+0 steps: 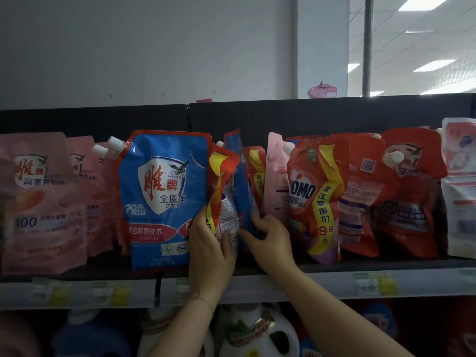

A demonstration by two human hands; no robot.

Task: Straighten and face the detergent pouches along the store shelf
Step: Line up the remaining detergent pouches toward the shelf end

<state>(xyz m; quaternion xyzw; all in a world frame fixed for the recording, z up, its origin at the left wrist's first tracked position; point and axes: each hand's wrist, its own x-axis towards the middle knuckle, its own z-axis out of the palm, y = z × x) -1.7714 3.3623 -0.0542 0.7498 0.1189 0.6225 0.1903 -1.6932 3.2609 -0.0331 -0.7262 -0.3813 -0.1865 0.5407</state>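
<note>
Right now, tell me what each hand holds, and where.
The left hand grips the red-and-yellow pouch by its lower half; the right hand pinches the edge-on blue pouch low down.

Pink pouches (41, 202) — blue pouch (159, 197) with white shield — red OMO pouch (316, 199), yellow band.

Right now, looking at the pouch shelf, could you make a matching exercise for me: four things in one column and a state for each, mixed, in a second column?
1. large blue pouch
2. OMO pouch
3. thin blue pouch
4. red and yellow pouch

A. leans, with a yellow price band
B. turned edge-on, right hand pinches it
C. front faces out, white cap at top left
D. crumpled, left hand holds it

Pairs: 1-C, 2-A, 3-B, 4-D
</note>
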